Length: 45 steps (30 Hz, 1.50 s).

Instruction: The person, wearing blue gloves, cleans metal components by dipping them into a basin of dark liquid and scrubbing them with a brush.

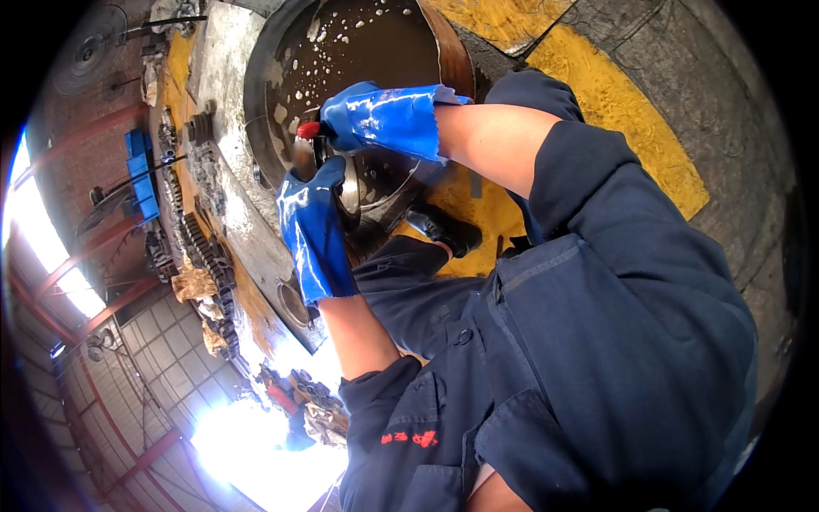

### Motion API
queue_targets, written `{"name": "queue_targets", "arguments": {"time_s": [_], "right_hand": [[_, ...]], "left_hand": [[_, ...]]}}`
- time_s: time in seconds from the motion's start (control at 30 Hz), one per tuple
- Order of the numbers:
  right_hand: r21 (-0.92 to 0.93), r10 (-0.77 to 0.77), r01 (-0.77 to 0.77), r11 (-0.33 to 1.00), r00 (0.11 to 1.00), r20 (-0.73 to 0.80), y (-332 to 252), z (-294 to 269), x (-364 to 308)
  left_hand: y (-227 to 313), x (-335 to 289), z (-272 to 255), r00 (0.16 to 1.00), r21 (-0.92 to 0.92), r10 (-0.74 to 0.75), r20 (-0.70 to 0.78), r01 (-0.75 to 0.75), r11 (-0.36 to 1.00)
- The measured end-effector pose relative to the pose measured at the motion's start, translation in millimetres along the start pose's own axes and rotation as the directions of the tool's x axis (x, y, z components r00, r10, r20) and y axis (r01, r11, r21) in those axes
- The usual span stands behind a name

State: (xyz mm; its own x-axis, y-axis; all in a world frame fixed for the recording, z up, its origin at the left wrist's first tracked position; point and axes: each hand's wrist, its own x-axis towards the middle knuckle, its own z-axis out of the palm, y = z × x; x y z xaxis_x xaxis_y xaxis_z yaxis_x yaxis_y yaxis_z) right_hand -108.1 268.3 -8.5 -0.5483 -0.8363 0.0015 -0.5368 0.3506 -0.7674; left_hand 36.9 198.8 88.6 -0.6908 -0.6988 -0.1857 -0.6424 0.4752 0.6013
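Both my hands wear long, shiny blue rubber gloves, wet on the surface. My right hand (354,119) is closed round a brush (308,130) with a red part by the fingers; its brownish end is blurred. Just below it, my left hand (314,200) grips a shiny metal ring (349,189), held tilted over the near rim of a round tub (258,64). Brown liquid (375,43) with patches of pale foam fills the tub. The gloves hide part of the ring and most of the brush handle.
A metal-topped bench (243,192) runs along the left of the tub, with a round ring (293,303) near its corner. Several dark toothed parts and a blue bin (142,175) lie beyond. Yellow paint (614,119) marks the floor at right; my black shoe (445,229) is beside the tub.
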Motion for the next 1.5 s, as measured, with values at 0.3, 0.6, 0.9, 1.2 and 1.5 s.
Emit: {"name": "queue_targets", "arguments": {"time_s": [0.3, 0.6, 0.9, 1.2, 1.5], "right_hand": [[-0.016, 0.016, -0.016, 1.0, 1.0, 0.02, -1, 0, 3], [-0.014, -0.016, 0.016, 1.0, 1.0, -0.013, 2, 5, 5], [0.019, -0.04, 0.041, 0.999, 0.998, -0.058, 7, 12, 8], [-0.015, -0.048, 0.048, 0.999, 0.999, -0.024, 7, 12, 10], [-0.001, -0.033, 0.033, 0.999, 0.999, 0.007, 6, 8, 7]], "left_hand": [[3, -1, 0, 0.999, -0.006, -0.041, 0.01, 0.041, 0.999], [-11, 8, -3, 0.998, -0.061, 0.001, 0.055, 0.002, 0.998], [-11, 10, -3, 0.999, 0.018, -0.013, 0.042, 0.012, 1.0], [-5, 7, -2, 1.0, 0.064, -0.03, 0.0, 0.03, 0.998], [-7, 5, -3, 0.999, 0.006, 0.033, 0.044, -0.033, 0.999]]}}
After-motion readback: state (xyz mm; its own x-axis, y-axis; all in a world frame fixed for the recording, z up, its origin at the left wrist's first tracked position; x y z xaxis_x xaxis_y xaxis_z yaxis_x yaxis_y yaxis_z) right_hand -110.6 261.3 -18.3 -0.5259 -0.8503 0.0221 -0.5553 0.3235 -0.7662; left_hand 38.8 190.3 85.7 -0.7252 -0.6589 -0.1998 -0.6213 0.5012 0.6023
